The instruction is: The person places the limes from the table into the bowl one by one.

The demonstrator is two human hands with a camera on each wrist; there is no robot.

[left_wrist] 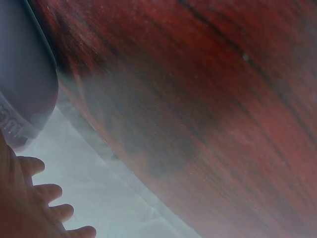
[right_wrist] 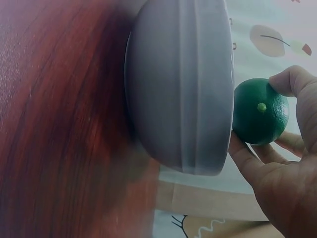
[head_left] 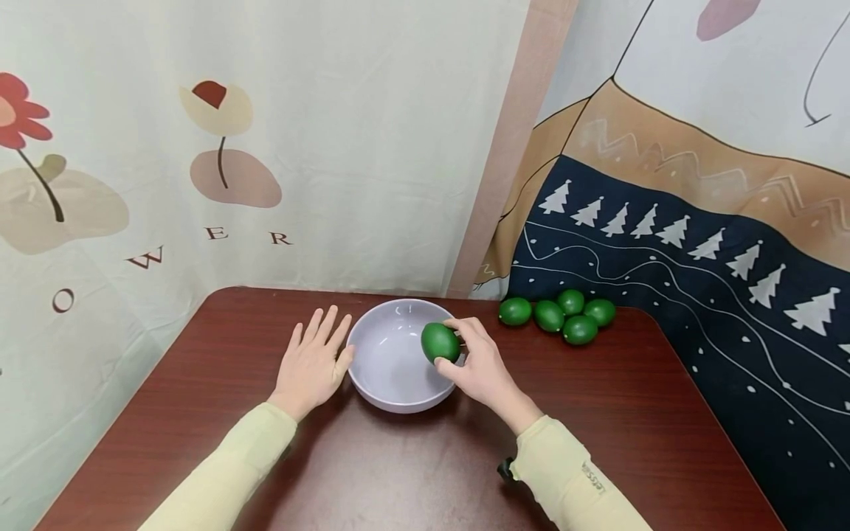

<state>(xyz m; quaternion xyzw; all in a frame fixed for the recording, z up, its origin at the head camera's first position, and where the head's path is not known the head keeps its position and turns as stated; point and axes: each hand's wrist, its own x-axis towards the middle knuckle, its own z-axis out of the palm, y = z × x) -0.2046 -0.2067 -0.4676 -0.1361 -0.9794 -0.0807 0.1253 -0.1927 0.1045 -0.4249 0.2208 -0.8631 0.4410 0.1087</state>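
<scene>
A pale lavender bowl [head_left: 398, 369] stands on the table, with a smooth, bare inside in the head view. My right hand [head_left: 481, 361] pinches a green lime [head_left: 440, 343] between thumb and fingers over the bowl's right side. In the right wrist view this lime [right_wrist: 260, 111] shows its pale stem end, just above the rim. My left hand [head_left: 312, 365] is at the bowl's left with fingers spread straight. Its thumb is at the rim; whether it touches is hard to tell. Left fingers [left_wrist: 49, 193] appear in the left wrist view's lower corner.
Several more limes [head_left: 580, 330] lie grouped at the table's back right. The dark red wooden table [head_left: 398, 472] ends at a back edge just behind the bowl. Printed curtains [head_left: 372, 147] hang behind it. A dark band shows at the right cuff.
</scene>
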